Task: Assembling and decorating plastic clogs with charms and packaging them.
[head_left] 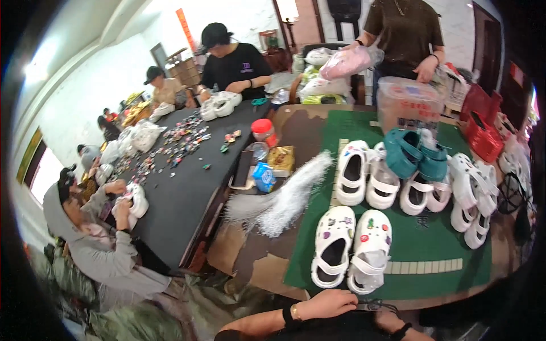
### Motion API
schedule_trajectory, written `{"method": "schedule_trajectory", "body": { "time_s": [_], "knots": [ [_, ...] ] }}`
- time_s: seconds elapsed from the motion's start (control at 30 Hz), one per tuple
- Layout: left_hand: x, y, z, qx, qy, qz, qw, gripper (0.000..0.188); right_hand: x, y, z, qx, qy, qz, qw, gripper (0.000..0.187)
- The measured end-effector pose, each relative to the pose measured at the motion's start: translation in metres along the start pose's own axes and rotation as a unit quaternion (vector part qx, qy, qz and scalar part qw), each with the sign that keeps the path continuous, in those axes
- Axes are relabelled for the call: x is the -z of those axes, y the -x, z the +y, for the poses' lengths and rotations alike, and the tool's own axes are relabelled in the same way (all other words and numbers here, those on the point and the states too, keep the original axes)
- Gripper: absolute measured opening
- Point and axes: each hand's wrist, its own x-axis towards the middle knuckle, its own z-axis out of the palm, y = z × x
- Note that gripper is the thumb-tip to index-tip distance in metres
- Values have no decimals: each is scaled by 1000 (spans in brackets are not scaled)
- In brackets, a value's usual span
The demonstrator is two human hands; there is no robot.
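Rounded clogs (335, 230) crowded the green mat (438, 244), bristly strands (284, 207) to its left. Before it, left hand (333, 303) and right hand (391, 322) flanked wiry loops (380, 306), grip unclear.

White walls (71, 113); 1 bright light (35, 69), upper left; 1 long black-topped table (179, 196); 1 brown-topped table (298, 124), beside it; 1 red strip (185, 29), rear wall.
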Motion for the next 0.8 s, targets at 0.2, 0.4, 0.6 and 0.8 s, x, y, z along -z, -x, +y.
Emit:
{"method": "schedule_trajectory", "body": {
  "time_s": [0.2,0.4,0.6,0.8],
  "knots": [
    [-1,4,-8,5,1,3,1000,21,28,-24,11,14,30,-17,999,20],
    [-5,8,-4,-21,7,27,999,19,38,-5,-10,-30,39,-55,997,26],
    [11,4,10,-39,1,79,996,17,50,15,-19,-16,-34,-114,993,23],
    [58,15,25,-25,-57,188,980,19,137,19,-41,-60,-186,-130,972,15]
  ]
}}
